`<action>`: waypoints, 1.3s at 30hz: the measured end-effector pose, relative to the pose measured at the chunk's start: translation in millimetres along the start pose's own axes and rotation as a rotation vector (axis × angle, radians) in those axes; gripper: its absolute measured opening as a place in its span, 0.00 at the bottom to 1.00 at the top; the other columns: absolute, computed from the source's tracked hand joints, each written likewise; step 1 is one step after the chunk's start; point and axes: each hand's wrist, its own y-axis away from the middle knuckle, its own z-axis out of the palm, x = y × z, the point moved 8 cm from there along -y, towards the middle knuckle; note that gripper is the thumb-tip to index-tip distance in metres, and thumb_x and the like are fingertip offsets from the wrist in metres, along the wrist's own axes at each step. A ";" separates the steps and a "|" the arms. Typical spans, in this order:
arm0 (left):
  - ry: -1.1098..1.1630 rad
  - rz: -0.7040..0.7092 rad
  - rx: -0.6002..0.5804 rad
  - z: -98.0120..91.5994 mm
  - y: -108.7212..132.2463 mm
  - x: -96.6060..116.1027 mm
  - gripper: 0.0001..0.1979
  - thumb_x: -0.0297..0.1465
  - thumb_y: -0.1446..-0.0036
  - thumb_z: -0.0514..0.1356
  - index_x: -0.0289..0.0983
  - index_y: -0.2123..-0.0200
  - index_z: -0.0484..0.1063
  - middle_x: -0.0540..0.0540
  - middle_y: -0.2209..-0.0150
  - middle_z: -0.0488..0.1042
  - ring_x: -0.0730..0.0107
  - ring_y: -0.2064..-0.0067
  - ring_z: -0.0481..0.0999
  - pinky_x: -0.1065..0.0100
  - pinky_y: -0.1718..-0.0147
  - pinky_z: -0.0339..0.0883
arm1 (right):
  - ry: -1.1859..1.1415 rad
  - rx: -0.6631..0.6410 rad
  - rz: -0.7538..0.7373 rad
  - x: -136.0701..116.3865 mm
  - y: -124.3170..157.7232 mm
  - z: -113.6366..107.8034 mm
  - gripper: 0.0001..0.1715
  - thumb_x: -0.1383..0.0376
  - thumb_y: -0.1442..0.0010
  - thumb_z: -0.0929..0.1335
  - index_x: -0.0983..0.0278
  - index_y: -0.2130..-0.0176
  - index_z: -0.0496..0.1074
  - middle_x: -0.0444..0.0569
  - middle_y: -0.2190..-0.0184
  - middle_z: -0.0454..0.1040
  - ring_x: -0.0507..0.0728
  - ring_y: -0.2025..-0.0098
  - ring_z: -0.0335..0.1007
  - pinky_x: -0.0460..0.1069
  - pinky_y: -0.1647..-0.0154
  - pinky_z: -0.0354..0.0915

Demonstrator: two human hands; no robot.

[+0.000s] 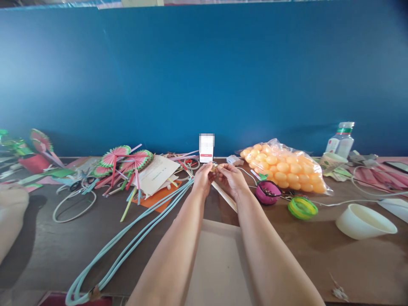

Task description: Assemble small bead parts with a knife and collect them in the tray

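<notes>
Both my arms reach forward over the brown table, and my hands meet near its far side. My left hand (pixel 203 177) is closed, its fingertips pinching a small shiny gold-coloured piece (pixel 214 166). Against that same piece press the thumb and fingers of my right hand (pixel 232 178), also closed. The piece is too small to make out its kind. Just behind my hands a phone (pixel 206 148) stands upright with its screen lit. A pale flat strip (pixel 225 196) lies on the table below my right hand.
Left lie pleated watermelon paper fans (pixel 117 157), papers (pixel 156 174) and a looped pale-blue cord (pixel 137 225). Right are a bag of orange balls (pixel 283 165), a magenta bowl (pixel 268 192), a yellow-green ring stack (pixel 302 208), a white bowl (pixel 365 223) and bottles (pixel 342 138). A blue partition (pixel 204 76) rises behind.
</notes>
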 end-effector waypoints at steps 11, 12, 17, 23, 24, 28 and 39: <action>-0.013 0.062 -0.017 2.3 2.4 3.9 0.16 0.37 0.56 0.69 0.32 0.68 0.73 0.49 0.76 0.72 0.76 0.77 0.70 0.73 0.74 0.63 | 0.082 0.074 -0.024 -5.5 3.6 1.3 0.23 0.57 0.69 0.79 0.64 0.74 0.71 0.39 0.81 0.69 0.47 0.79 0.62 0.44 0.76 0.64; -0.017 0.062 -0.020 2.7 2.9 4.0 0.16 0.37 0.56 0.69 0.32 0.68 0.73 0.48 0.76 0.72 0.76 0.77 0.70 0.73 0.75 0.63 | 0.086 0.076 -0.020 -5.2 3.5 1.3 0.23 0.57 0.69 0.79 0.64 0.75 0.71 0.39 0.81 0.68 0.48 0.79 0.62 0.44 0.76 0.64; -0.053 0.054 -0.024 2.9 2.7 2.2 0.17 0.39 0.56 0.69 0.32 0.68 0.73 0.47 0.75 0.73 0.75 0.77 0.71 0.72 0.74 0.63 | 0.099 0.081 0.002 -0.5 1.1 -2.2 0.22 0.57 0.68 0.79 0.63 0.75 0.69 0.39 0.82 0.68 0.48 0.79 0.62 0.45 0.76 0.65; -0.011 0.026 0.030 -0.2 0.4 -0.2 0.14 0.36 0.54 0.68 0.32 0.68 0.73 0.48 0.75 0.72 0.76 0.76 0.70 0.73 0.74 0.63 | 0.167 0.065 -0.018 2.6 -0.6 -4.6 0.24 0.53 0.61 0.77 0.63 0.71 0.68 0.41 0.77 0.72 0.48 0.79 0.62 0.44 0.77 0.63; 0.009 0.009 0.045 -1.2 -0.3 -0.8 0.13 0.35 0.52 0.68 0.32 0.68 0.73 0.48 0.75 0.72 0.76 0.76 0.70 0.74 0.74 0.64 | 0.190 0.063 -0.017 2.9 -0.6 -5.1 0.24 0.51 0.59 0.76 0.63 0.70 0.68 0.42 0.76 0.73 0.48 0.78 0.63 0.44 0.77 0.63; 0.127 -0.098 0.214 -16.8 -2.7 -4.3 0.09 0.33 0.45 0.63 0.32 0.67 0.72 0.46 0.74 0.71 0.78 0.77 0.68 0.75 0.75 0.65 | 0.560 0.134 -0.042 -0.4 1.0 -12.9 0.22 0.47 0.47 0.69 0.63 0.65 0.70 0.49 0.69 0.76 0.54 0.70 0.72 0.49 0.68 0.67; 0.282 -0.134 0.422 -40.2 -3.7 -2.2 0.08 0.33 0.42 0.60 0.34 0.68 0.68 0.47 0.75 0.69 0.80 0.79 0.67 0.78 0.79 0.63 | 1.564 0.048 0.085 21.4 1.5 -12.9 0.13 0.63 0.48 0.69 0.63 0.60 0.75 0.56 0.58 0.76 0.63 0.55 0.73 0.52 0.60 0.64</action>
